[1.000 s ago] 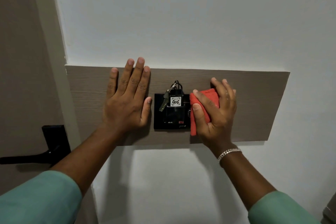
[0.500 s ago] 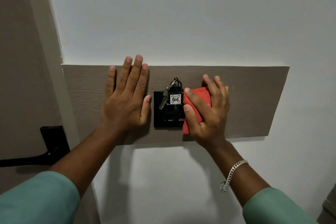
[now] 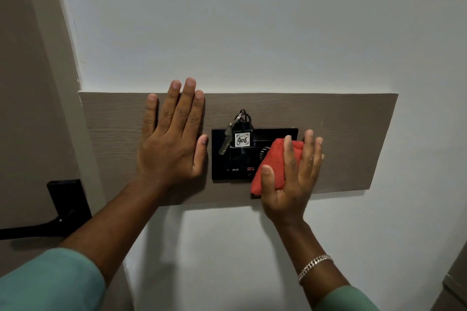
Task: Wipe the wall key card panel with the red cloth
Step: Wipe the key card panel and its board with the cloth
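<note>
Black door handle (image 3: 32,228) beside white wall (image 3: 252,20)

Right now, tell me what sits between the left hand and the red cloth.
In the head view, the black key card panel lies between the left hand and the red cloth, with a tagged key fob and key hanging in it.

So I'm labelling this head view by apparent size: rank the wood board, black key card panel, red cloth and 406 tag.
1. wood board
2. black key card panel
3. red cloth, partly hidden under the right hand, so unsure against the panel
4. 406 tag
</note>
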`<state>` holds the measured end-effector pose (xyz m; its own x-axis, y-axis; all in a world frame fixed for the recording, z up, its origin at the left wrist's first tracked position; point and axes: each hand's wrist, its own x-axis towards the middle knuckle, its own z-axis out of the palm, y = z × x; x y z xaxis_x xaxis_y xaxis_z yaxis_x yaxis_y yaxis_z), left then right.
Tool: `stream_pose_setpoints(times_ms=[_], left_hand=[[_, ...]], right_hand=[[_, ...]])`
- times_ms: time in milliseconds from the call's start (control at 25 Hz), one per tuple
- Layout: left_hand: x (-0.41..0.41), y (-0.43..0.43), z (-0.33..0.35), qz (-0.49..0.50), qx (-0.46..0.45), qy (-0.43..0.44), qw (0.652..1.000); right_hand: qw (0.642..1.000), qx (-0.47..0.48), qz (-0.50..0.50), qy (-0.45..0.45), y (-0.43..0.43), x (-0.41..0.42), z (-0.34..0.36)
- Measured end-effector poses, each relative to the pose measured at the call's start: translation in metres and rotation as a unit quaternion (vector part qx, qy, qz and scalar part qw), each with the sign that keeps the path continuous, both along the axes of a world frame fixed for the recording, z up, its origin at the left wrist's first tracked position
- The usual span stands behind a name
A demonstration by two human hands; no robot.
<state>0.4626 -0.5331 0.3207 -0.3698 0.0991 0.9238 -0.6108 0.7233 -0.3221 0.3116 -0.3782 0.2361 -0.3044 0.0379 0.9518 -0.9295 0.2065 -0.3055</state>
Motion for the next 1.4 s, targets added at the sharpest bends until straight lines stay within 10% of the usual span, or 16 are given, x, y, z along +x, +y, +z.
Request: stream_pose_setpoints(times_ms=[160, 360, 760, 1040, 1400], left_hand=[[0.000, 0.000, 0.000, -0.003, 0.000, -0.003, 1.000], [-0.001, -0.001, -0.001, -0.002, 0.007, -0.003, 1.000], [-0.001, 0.001, 0.001, -0.006, 0.011, -0.006, 1.000], [0.001, 0.001, 0.000, -0.012, 0.005, -0.007, 1.000], [0.000, 0.001, 0.000, -0.012, 0.005, -0.006, 1.000]], right_hand=[[0.989, -0.094, 0.022, -0.114, -0.011, 0.005, 0.028], [0.996, 0.025, -0.023, 0.081, -0.001, -0.015, 0.018], [0.927, -0.231, 0.034, -0.294, -0.064, 0.062, -0.016], [0.989, -0.074, 0.003, -0.128, -0.028, 0.026, -0.040], [0.983, -0.147, 0.108, 0.002, -0.013, 0.001, 0.021]])
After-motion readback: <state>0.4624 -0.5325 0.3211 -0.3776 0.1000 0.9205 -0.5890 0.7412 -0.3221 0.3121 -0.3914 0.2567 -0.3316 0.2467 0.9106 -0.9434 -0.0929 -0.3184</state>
